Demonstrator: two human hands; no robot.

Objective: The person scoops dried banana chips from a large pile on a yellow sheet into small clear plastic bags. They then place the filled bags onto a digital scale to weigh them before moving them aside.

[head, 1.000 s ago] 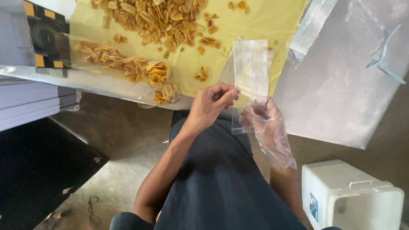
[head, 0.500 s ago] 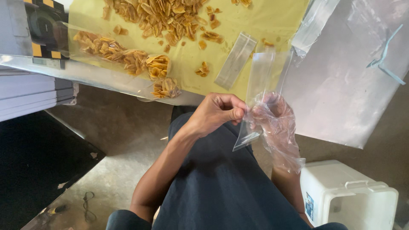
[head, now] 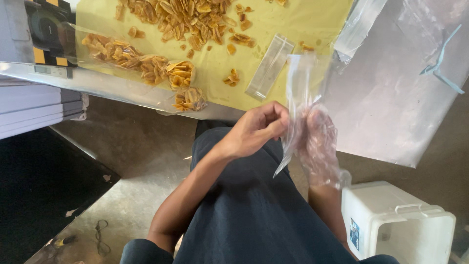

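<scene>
One clear plastic bag [head: 299, 98], narrow and see-through, is what I find between both hands in the head view. It looks thin and crinkled, with nothing inside that I can make out. Its long axis runs nearly upright in the picture, leaning slightly: the upper end reaches over the edge of the yellow sheet [head: 293, 19], and the lower corner tapers to a point down and to the left, over my dark trousers [head: 244, 210].

Left hand [head: 256, 128]: bare, fingers curled, thumb and forefinger pinched closed on the bag's left edge about halfway along. The forearm comes up from the lower left, wrist roughly straight.

Right hand [head: 317, 142]: inside a loose transparent glove, fingers pointing up and bent around the bag from the right, gripping it from behind. The forearm rises almost straight from below.

Other items, same view: a heap of golden-brown chips [head: 181, 14] on the yellow sheet on the desk; a second flat clear bag [head: 270, 66] lying slantwise on that sheet, near the held one; a filled bag of chips [head: 137, 61] at the desk's left edge; a white plastic container [head: 395, 225] on the floor beside my right leg.
</scene>
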